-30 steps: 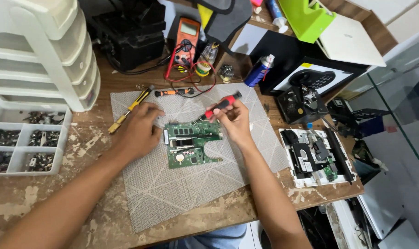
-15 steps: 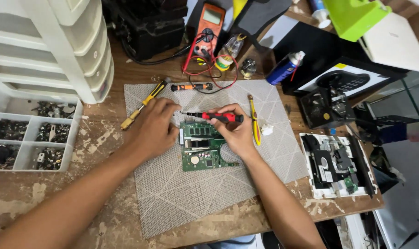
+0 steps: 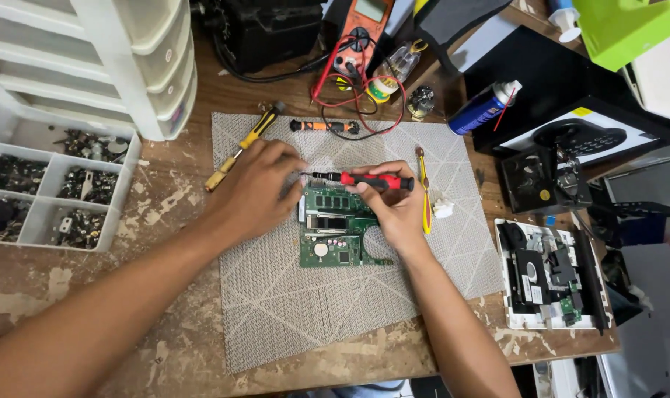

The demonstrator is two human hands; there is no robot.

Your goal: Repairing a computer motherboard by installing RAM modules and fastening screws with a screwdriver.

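Nearest, both forearms reach in over the worn wooden table (image 3: 70, 295) onto a grey woven mat (image 3: 305, 309); on that mat lies a green circuit board (image 3: 335, 236), flat and bare, with no case around it. Right hand (image 3: 394, 210) is closed around a red-and-black screwdriver (image 3: 364, 179), held almost level with its thin tip pointing left over the board's upper edge; left hand (image 3: 257, 188) is curled narrow at the board's upper left corner, fingertips pinched close to the tip, though whether they hold a screw is too small to tell. As a judgement, the work on the board is mid-way: it is already out of its housing and being worked at one corner, and nothing shows it finished.

Just right of the hand a yellow-handled tool (image 3: 423, 191) lies on the mat; to the far right a white tray (image 3: 510, 295) holds an opened device, seemingly stripped. Left, a divided parts box (image 3: 121, 169) holds small hardware. Farther off lie a yellow screwdriver (image 3: 243, 147), an orange meter (image 3: 361, 29) with red leads, and a blue spray can (image 3: 482, 107).
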